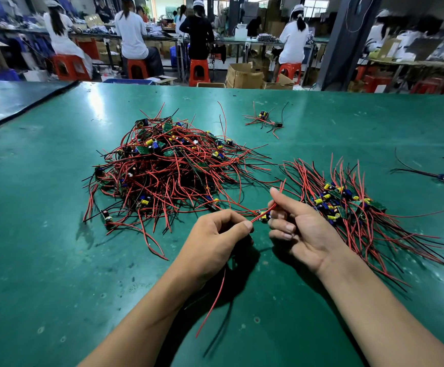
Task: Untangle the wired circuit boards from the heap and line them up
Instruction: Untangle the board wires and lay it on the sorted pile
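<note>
Left hand (215, 234): thumb and forefinger pinched one thin red wire (213, 300).
Right hand (303, 229): pinched a second red lead (273, 205).
Small green circuit board (263, 215): between both hands, near the tangled red-wired heap (167, 168).
Green table mat (43, 234): markings illegible.

Both bare forearms are reaching forward side by side. The left grip (215, 239) is facing knuckles-up, its thumb and forefinger pinching a red wire (258, 217). The right grip (303, 229) is facing palm-up, thumb and index finger pinching the same wire, its other fingers curling loosely.
</note>
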Demonstrator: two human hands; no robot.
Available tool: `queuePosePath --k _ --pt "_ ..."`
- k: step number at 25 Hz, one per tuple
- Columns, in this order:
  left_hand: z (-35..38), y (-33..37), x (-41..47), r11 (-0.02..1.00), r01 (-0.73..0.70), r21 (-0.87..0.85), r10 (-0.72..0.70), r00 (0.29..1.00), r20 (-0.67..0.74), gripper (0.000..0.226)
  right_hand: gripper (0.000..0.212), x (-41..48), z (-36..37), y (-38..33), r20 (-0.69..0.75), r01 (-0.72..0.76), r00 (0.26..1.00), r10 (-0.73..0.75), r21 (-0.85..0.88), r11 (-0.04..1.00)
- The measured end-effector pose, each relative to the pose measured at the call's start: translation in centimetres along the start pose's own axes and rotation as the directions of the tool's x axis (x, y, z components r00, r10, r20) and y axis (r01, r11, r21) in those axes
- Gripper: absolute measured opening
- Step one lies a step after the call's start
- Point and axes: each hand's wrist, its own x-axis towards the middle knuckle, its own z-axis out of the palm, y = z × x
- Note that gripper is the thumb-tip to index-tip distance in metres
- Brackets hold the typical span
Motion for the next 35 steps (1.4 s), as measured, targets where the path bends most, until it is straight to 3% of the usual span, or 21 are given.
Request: queuePosePath --k 9,19,24,26,28,32,35 --pt "0.1 -0.1 0.1 1.0 -0.01 0.028 0.009 0.999 0.038 0.012 0.028 0.0 -0.1 -0.5 -0.006 -0.025 1.0 0.026 0.137 0.99" --pt "-0.2 -0.2 0.3 0.997 0.012 0.072 -0.018 0.997 0.077 0.013 0.03 0.2 -0.6 -0.9 -0.128 0.113 0.988 -0.083 0.25 0.962" --pt "-0.5 -0.1 0.1 0.996 0.024 0.091 -0.03 0.997 0.075 0.015 0.031 0.3 -0.3 -0.7 -0.107 0.06 0.994 -0.026 0.335 0.94" --pt "-0.5 0.0 0.1 0.996 0.022 0.085 -0.026 0.998 0.054 0.014 0.03 0.2 -0.4 -0.7 -0.109 0.09 0.992 -0.065 0.245 0.965" --pt "-0.4 0.1 0.2 0.998 0.02 0.054 -0.022 0.999 0.03 0.014 0.035 0.0 -0.3 -0.3 -0.088 0.138 0.987 -0.134 0.029 0.99" --pt "-0.4 0.3 0.1 1.0 -0.011 0.013 0.011 1.0 -0.014 0.016 0.041 -0.8 0.4 2.2 0.155 0.212 0.975 -0.161 -0.415 0.885" --pt "-0.6 0.4 0.0 1.0 -0.01 -0.007 0.01 1.0 0.002 0.017 0.024 -0.7 0.4 2.7 0.159 0.218 0.974 -0.159 -0.487 0.846"
